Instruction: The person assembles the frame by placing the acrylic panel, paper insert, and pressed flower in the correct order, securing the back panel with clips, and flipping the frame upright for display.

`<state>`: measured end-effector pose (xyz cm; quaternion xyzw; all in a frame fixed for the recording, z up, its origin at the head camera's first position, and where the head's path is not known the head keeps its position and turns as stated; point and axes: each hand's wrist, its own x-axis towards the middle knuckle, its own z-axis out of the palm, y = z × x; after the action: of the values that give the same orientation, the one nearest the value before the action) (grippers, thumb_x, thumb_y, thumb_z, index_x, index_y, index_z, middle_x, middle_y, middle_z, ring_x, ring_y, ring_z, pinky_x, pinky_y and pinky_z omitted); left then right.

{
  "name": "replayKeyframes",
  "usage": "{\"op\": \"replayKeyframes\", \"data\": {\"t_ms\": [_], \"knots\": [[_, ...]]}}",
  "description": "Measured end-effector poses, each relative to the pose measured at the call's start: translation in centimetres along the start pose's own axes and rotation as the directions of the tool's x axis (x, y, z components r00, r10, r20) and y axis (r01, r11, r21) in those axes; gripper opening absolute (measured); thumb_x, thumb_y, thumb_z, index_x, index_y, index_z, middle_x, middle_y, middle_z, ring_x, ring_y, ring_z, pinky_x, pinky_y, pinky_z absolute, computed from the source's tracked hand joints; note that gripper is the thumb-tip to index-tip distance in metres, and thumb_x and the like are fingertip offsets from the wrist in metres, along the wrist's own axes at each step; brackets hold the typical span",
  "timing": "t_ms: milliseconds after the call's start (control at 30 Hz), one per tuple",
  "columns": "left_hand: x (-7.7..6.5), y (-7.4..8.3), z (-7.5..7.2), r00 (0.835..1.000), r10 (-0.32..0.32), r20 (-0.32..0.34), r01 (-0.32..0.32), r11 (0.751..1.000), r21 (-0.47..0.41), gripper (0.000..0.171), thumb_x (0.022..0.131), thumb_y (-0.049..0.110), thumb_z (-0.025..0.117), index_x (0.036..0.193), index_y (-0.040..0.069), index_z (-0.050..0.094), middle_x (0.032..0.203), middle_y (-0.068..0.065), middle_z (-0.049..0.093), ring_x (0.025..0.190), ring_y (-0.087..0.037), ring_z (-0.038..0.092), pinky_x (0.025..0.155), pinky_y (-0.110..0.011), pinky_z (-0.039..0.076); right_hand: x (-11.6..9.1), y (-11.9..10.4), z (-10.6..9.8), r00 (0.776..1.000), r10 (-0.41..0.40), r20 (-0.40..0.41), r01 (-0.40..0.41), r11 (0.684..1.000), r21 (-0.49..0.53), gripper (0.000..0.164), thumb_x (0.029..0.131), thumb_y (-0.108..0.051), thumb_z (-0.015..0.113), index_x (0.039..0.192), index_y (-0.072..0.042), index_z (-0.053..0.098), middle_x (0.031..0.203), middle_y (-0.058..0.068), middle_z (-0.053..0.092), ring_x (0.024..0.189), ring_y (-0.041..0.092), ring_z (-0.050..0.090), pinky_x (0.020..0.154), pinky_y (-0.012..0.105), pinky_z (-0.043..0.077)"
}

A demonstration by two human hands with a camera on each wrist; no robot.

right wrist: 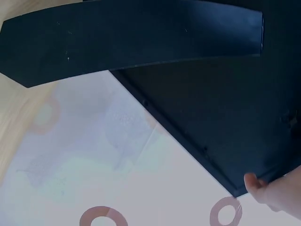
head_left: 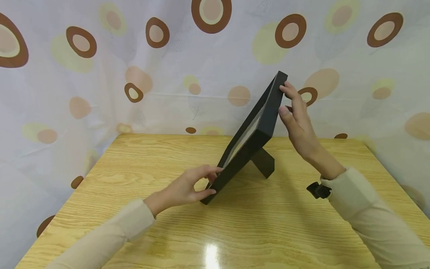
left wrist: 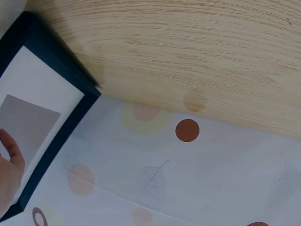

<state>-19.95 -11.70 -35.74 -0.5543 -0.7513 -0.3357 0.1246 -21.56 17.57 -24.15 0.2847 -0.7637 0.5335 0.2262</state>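
A black picture frame [head_left: 246,145] leans back on the wooden table, its lower edge down and its front facing left. Behind it, a black easel leg [right wrist: 131,42] folds out from the back panel [right wrist: 202,108]. Inside, a white mat surrounds a grey picture [left wrist: 30,125]. My left hand [head_left: 188,185] holds the lower part of the frame, thumb on the near outer side and forefinger over the front. At the raised upper end is my right hand [head_left: 300,125], its thumb and fingertips spread along the back edge.
The wooden table [head_left: 151,228] reaches back to a white cloth backdrop [head_left: 168,74] with brown, peach and yellow rounded shapes. Both forearms wear light sleeves [head_left: 100,239]. A small black clip [head_left: 319,190] sits by the right cuff.
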Motion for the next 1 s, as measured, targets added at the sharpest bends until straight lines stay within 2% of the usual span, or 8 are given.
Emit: {"op": "replayKeyframes", "data": {"t_ms": [133,267,367,500,600,667,833,1000], "knots": [[0.3,0.4,0.4,0.999,0.049,0.000,-0.049,0.999,0.024,0.064,0.078,0.007,0.071,0.133,0.007,0.039,0.093,-0.002,0.057,0.082,-0.012,0.057,0.078,-0.020,0.048,0.8,-0.1,-0.6,0.994,0.058,0.097,-0.069,0.990,0.121,0.052,0.095,-0.031,0.036,0.142,-0.011,0.027,0.153,0.001,0.008,0.139,0.015,0.008,0.110,0.038,0.014],[0.8,0.8,1.0,0.996,0.094,0.002,-0.094,0.994,0.050,0.068,0.078,0.010,0.072,0.136,0.009,0.037,0.093,-0.001,0.058,0.082,-0.009,0.058,0.078,-0.015,0.046,1.7,0.0,-1.0,0.978,0.096,0.186,-0.137,0.965,0.223,0.054,0.095,-0.032,0.035,0.143,-0.010,0.024,0.153,0.002,0.005,0.140,0.017,0.007,0.107,0.026,0.018],[1.3,1.1,1.6,0.993,0.114,-0.005,-0.113,0.991,0.075,0.067,0.078,0.014,0.072,0.136,0.007,0.038,0.090,0.001,0.058,0.082,-0.007,0.057,0.077,-0.014,0.046,2.2,0.2,-1.4,0.967,0.108,0.229,-0.167,0.952,0.255,0.054,0.094,-0.034,0.036,0.143,-0.011,0.025,0.153,0.000,0.007,0.136,0.017,0.014,0.099,0.017,0.025],[1.9,1.7,2.4,0.993,0.116,-0.019,-0.112,0.984,0.141,0.067,0.079,0.021,0.072,0.136,0.009,0.039,0.087,0.006,0.059,0.082,-0.004,0.056,0.074,-0.015,0.044,2.7,0.5,-2.0,0.955,0.114,0.273,-0.200,0.929,0.313,0.053,0.094,-0.033,0.039,0.142,-0.014,0.028,0.150,0.001,0.014,0.124,0.019,0.028,0.089,0.018,0.035],[2.4,2.3,3.0,0.994,0.108,-0.026,-0.101,0.976,0.195,0.068,0.079,0.026,0.072,0.136,0.011,0.039,0.086,0.008,0.060,0.082,-0.002,0.055,0.070,-0.016,0.040,3.3,0.9,-2.2,0.953,0.078,0.292,-0.192,0.903,0.384,0.047,0.092,-0.029,0.044,0.137,-0.017,0.038,0.148,0.002,0.021,0.120,0.017,0.032,0.088,0.020,0.035],[2.7,2.6,3.3,0.994,0.105,-0.030,-0.095,0.969,0.226,0.068,0.078,0.028,0.072,0.135,0.011,0.040,0.085,0.008,0.060,0.081,-0.002,0.055,0.067,-0.017,0.037,3.8,1.4,-2.4,0.953,0.013,0.302,-0.149,0.889,0.432,0.041,0.091,-0.024,0.046,0.132,-0.018,0.045,0.146,-0.001,0.027,0.123,0.014,0.031,0.091,0.020,0.031],[3.3,3.3,4.1,0.995,0.093,-0.030,-0.080,0.954,0.290,0.070,0.078,0.034,0.072,0.136,0.012,0.039,0.085,0.008,0.062,0.083,-0.001,0.056,0.069,-0.018,0.039,4.7,2.2,-2.8,0.921,-0.127,0.368,-0.099,0.838,0.537,0.038,0.090,-0.020,0.048,0.128,-0.017,0.049,0.140,-0.007,0.038,0.124,0.008,0.036,0.094,0.019,0.029],[3.8,3.5,4.4,0.996,0.091,-0.016,-0.082,0.947,0.310,0.072,0.078,0.039,0.070,0.137,0.014,0.037,0.087,0.010,0.063,0.085,0.000,0.057,0.072,-0.018,0.041,4.3,1.7,-3.0,0.914,-0.130,0.386,-0.115,0.826,0.552,0.043,0.092,-0.020,0.044,0.133,-0.010,0.043,0.143,-0.001,0.034,0.126,0.010,0.035,0.097,0.021,0.029]]}}
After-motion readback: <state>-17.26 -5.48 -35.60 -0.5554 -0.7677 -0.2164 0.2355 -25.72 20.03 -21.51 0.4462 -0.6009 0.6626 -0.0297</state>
